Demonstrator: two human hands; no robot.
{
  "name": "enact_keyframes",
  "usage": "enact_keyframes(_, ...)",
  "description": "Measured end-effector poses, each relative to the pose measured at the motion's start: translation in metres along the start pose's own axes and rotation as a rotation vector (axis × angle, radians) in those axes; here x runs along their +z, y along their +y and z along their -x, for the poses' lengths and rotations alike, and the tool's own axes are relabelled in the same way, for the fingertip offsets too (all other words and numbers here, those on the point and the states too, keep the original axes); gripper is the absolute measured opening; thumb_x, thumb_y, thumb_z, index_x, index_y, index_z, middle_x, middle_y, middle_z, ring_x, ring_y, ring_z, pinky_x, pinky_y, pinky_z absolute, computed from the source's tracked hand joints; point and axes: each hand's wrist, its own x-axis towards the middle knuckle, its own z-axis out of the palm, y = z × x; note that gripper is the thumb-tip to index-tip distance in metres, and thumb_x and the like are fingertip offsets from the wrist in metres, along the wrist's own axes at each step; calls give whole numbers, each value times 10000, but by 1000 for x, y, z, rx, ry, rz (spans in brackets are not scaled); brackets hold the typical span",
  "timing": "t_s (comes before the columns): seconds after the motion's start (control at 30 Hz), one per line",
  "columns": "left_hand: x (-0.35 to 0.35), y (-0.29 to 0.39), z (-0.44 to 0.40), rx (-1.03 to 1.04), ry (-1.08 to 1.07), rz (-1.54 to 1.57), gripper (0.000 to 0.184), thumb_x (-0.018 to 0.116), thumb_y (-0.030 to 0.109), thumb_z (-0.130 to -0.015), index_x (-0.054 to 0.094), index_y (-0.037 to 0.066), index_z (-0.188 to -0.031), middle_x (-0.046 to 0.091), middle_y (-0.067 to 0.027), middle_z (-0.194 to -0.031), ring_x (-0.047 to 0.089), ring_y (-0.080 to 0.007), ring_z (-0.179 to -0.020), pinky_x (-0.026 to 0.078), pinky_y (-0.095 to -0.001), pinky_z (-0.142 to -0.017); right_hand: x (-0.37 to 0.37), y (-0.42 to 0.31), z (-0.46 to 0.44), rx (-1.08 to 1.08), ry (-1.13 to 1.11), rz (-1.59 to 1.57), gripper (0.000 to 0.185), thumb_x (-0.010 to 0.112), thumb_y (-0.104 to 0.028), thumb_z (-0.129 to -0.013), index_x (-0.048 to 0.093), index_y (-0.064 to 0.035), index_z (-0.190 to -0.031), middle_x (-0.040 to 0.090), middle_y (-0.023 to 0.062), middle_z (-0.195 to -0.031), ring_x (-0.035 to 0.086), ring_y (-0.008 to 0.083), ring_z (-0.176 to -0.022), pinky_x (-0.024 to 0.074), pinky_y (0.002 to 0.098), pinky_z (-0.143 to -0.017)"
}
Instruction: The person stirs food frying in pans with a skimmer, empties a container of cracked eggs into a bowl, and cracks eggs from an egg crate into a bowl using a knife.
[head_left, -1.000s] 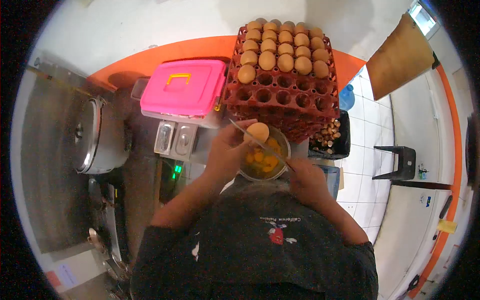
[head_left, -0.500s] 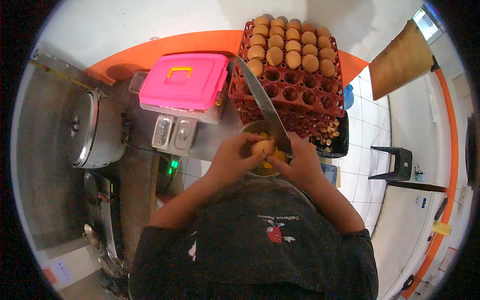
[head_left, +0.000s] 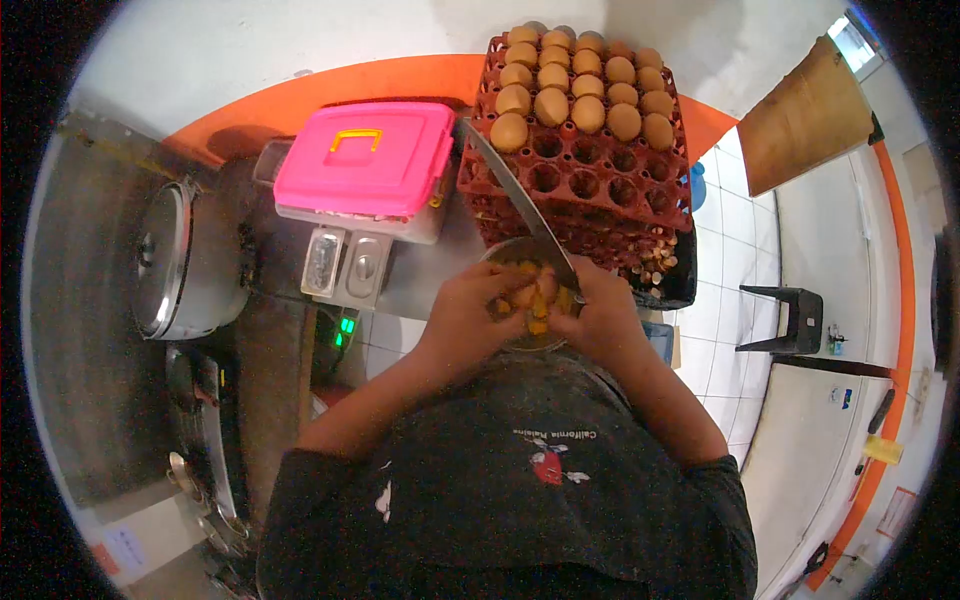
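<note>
Over a round bowl [head_left: 490,257] with several yolks in it, my left hand [head_left: 465,315] grips an eggshell [head_left: 522,293] that looks cracked open; its exact shape is blurred. My right hand [head_left: 608,315] is wrapped round the handle end of a large knife [head_left: 520,195], whose blade points up and to the left across the bowl's rim. The right thumb reaches toward the shell. Just beyond the bowl stands a stack of red egg trays [head_left: 575,205], with several brown eggs [head_left: 550,106] in the rear rows and bare hollows in front.
A pink-lidded box [head_left: 365,160] and small metal containers [head_left: 345,268] stand left of the trays. A large pot [head_left: 190,265] is at the far left. On the right are a black bin of eggshells [head_left: 678,280], a black stool [head_left: 797,320] and a hanging board [head_left: 805,115].
The whole egg was first held beside the knife blade; both hands then came together over the bowl, the knife swung more upright, and the shell now appears parted.
</note>
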Motion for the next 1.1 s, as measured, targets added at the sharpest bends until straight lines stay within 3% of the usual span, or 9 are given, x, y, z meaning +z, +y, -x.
enact_keyframes(0.2,-4,8,-2,239,56,-314,431,747,153,-840,647,12,-1235,680,-187,-1110,670,-386,-1025,554,-445,-892,2,19,2,-160,59,94,569,825,-179,-711,643,-80,-1241,716,173,-1111,690,395,-1024,561,434,-877)
enact_keyframes(0.3,0,16,-10,47,-7,-220,509,758,175,-840,603,11,-1296,665,-186,-1154,674,-385,-1015,546,-441,-913,-1,26,10,-125,115,107,548,838,-167,-731,641,-61,-1231,719,168,-1104,708,349,-997,562,402,-873)
enact_keyframes(0.5,31,44,-58,431,50,139,614,783,264,-842,577,57,-1382,610,-199,-1316,575,-365,-1257,480,-457,-1060,-50,34,28,80,607,17,454,849,-160,-826,617,-5,-1185,711,97,-997,692,195,-914,558,342,-823)
enact_keyframes(0.6,32,77,-84,634,176,-33,531,751,193,-852,583,22,-1325,587,-199,-1312,574,-362,-1218,463,-464,-1036,-95,49,24,300,758,-106,469,802,-271,-910,574,-3,-1219,674,93,-987,568,102,-596,457,249,-514)
enact_keyframes(0.67,12,84,-98,542,300,-323,524,735,175,-858,580,63,-1345,593,-195,-1284,580,-368,-1195,472,-477,-1014,-115,79,21,261,830,102,467,786,-256,-923,564,-2,-1247,682,122,-1050,561,104,-592,457,251,-503)
enact_keyframes(0.8,-30,60,-126,273,406,-834,498,709,147,-868,592,164,-1351,623,-176,-1193,620,-380,-1097,498,-490,-954,-128,87,39,461,853,70,430,809,-262,-879,636,-23,-1193,704,130,-1079,687,254,-997,534,381,-873)
enact_keyframes(1.03,-51,21,-137,195,353,-518,448,725,115,-866,592,104,-1293,663,-171,-1158,656,-371,-1044,538,-471,-892,-90,65,74,260,591,21,424,764,-249,-902,602,-32,-1230,731,185,-1036,727,364,-956,570,447,-813)
enact_keyframes(1.07,-51,20,-134,158,379,-450,445,731,108,-862,590,88,-1284,666,-173,-1159,656,-367,-1051,541,-467,-890,-81,63,75,248,548,-17,242,701,-140,-940,625,-22,-1136,725,100,-910,684,206,-737,537,360,-663)
enact_keyframes(1.1,-50,20,-129,135,426,-319,466,737,104,-858,584,82,-1297,662,-179,-1173,653,-369,-1059,540,-462,-898,-74,55,75,205,493,32,235,682,-134,-947,621,-14,-1138,722,132,-914,699,252,-760,539,388,-685)
